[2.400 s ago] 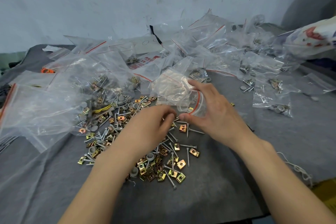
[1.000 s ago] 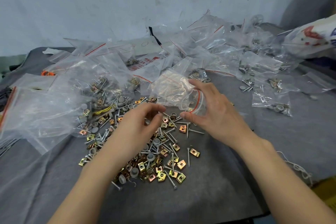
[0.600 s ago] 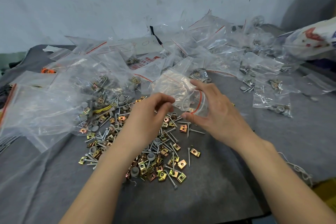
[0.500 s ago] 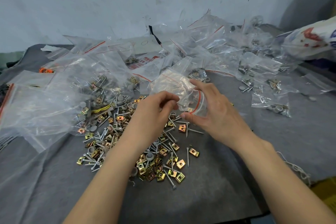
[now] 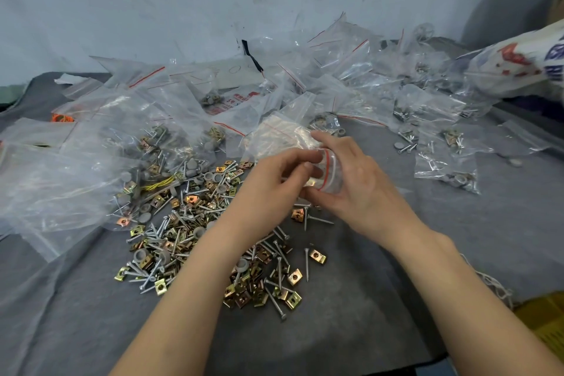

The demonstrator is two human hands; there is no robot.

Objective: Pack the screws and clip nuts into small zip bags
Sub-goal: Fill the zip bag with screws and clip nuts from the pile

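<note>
As I read the head view, I log the lot in order.

1. Right hand (image 5: 354, 189): thumb and fingers curled round the red-striped mouth of a clear bag (image 5: 280, 137), grasping it and holding it open above the bench (image 5: 335, 342). The rest of the bag points away from me, towards the wall (image 5: 152, 3).
2. Left hand (image 5: 274, 183): fingers bunched, tips at the bag's mouth, touching the plastic. I cannot tell whether they pinch a piece. A gold glint shows through the bag there; I cannot identify it.
3. Screws (image 5: 183, 223): silver, loose, heaped on the bench under and left of both wrists.
4. Clip nuts (image 5: 294, 278): brass-coloured, mixed through the same heap, a few strays at its near right edge.
5. Grey caps (image 5: 191, 165): scattered along the heap's far left side, beside a yellow wire (image 5: 158, 185).
6. Filled bags (image 5: 445, 168): lying right of the hands, well apart from the heap.
7. Large bags (image 5: 55, 189): slack, left of the heap, some with parts inside.
8. Printed sack (image 5: 518, 64): far right, at the frame's edge.
</note>
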